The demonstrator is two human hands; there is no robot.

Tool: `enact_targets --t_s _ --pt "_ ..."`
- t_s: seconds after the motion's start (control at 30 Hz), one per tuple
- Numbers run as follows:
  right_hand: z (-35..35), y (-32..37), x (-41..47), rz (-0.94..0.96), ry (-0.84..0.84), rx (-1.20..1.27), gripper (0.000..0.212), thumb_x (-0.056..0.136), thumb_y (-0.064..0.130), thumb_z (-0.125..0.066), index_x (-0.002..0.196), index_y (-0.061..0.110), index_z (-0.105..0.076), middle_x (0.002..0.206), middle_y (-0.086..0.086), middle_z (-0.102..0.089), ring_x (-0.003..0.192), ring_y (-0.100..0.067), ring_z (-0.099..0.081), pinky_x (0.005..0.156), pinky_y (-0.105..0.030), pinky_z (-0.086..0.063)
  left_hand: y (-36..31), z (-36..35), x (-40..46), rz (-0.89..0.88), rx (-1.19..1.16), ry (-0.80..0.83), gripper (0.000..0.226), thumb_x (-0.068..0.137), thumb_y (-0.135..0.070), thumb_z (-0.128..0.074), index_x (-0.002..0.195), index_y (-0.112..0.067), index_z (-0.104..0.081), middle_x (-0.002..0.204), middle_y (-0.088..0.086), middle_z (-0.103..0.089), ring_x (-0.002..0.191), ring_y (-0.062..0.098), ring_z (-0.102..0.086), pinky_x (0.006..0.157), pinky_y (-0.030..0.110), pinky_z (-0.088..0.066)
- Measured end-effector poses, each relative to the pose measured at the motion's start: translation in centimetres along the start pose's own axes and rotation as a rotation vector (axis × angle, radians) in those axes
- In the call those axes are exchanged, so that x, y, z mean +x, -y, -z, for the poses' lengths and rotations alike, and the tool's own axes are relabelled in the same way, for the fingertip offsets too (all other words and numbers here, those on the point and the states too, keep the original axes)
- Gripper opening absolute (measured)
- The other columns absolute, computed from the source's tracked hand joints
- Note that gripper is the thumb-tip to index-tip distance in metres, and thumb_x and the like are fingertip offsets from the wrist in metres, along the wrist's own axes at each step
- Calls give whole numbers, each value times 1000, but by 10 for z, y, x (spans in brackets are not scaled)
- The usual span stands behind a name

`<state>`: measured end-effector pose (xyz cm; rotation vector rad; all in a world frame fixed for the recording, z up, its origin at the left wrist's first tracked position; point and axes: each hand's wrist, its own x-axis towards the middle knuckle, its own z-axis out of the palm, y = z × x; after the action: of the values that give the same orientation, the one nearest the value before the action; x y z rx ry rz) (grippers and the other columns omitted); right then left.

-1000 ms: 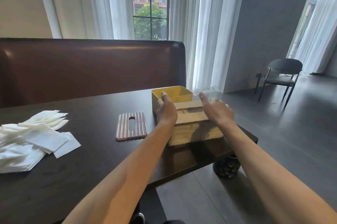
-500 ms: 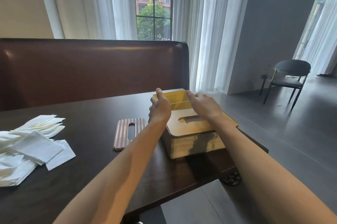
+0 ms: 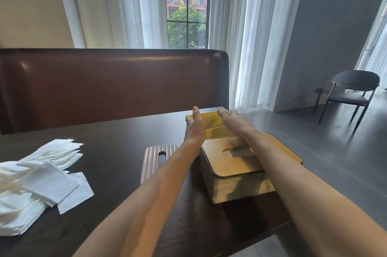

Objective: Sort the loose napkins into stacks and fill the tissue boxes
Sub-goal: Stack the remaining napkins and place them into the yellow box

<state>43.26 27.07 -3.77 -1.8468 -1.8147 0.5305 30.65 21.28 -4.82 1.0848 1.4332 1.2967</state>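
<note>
- Dark table (image 3: 117,152) carries everything; a brown bench back (image 3: 109,83) stands behind it.
- Loose napkins (image 3: 39,181) lie heaped at the table's left, partly cut off by the frame edge.
- Tissue box (image 3: 236,185) with slotted wooden lid sits near the right edge, under the right forearm.
- Yellow box (image 3: 211,125) stands just behind it.
- Ribbed lid (image 3: 152,158) lies flat, half hidden by the left forearm.
- Left hand (image 3: 194,125), fingers straight, reaches to the yellow box's left side; contact is unclear.
- Right hand (image 3: 236,122), fingers extended, lies over its right rim; fingertips hidden.
</note>
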Motion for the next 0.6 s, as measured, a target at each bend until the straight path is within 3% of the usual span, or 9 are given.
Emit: enact_targets --t_s 0.13,0.33,0.47,0.6 --pt "1 11 -8 37 -75 88 76 96 69 -27 154 19 -27 156 -13 -30 141 -34 -34 109 -53 -37 -8 5 -6 -81 -1 -39 73 101 -66 -11 161 -26 -1 168 5 -13 152 31 -20 122 54 -22" --pt "0 57 -45 153 -340 262 65 96 63 -36 147 23 -37 147 -9 -42 131 -29 -44 103 -48 -43 -32 38 -32 -177 23 -186 65 104 -59 -11 161 -29 -3 166 4 -21 148 31 -30 116 50 -31" --pt "-8 94 -84 200 -418 365 80 81 70 -30 145 24 -41 145 -6 -44 129 -25 -45 102 -43 -44 -47 74 -60 -202 26 -278 60 106 -54 -13 160 -29 -4 166 3 -21 147 29 -32 113 46 -34" --pt "-25 121 -123 224 -426 461 78 80 68 -33 143 24 -43 144 -5 -42 127 -24 -48 100 -42 -47 -50 116 -92 -192 12 -291 61 107 -52 -22 161 -27 -6 163 5 -27 145 28 -33 113 42 -31"
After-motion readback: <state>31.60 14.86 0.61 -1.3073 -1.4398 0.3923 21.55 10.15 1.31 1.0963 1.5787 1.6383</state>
